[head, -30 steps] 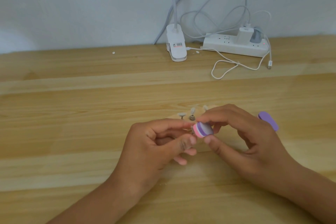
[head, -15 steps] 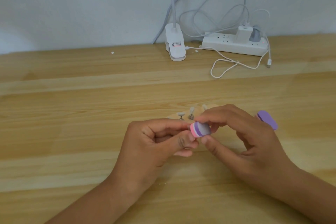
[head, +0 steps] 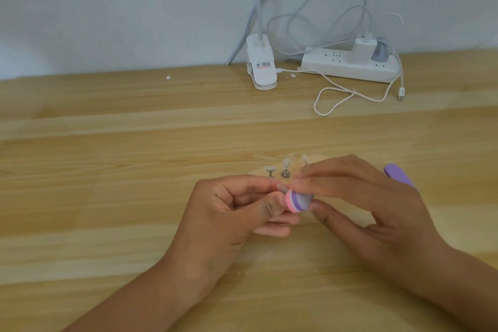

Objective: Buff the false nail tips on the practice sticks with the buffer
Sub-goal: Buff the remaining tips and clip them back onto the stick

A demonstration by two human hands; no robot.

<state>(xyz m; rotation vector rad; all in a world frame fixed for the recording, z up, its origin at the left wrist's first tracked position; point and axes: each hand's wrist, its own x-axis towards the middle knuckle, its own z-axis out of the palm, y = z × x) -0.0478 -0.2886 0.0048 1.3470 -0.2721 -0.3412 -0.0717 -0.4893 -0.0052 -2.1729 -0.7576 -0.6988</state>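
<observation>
We find the left hand (head: 231, 213) with fingers curled, its forefinger and thumb pinching a pale translucent false nail tip (head: 282, 188). Whatever carries the tip is hidden within the grip. The right hand (head: 377, 210) grips a small pink, white and purple layered buffer block (head: 297, 201) between thumb and fingers. The block's pink end lies against that tip, above the light wooden desk (head: 107, 197). Just behind the hands stand three small metal-footed practice sticks (head: 285, 170), each bearing a tip. A purple nail file (head: 398, 175) shows beyond the right hand. At the rear sit a white clip lamp base (head: 261, 67) and a white power strip (head: 347, 67) with cables.
</observation>
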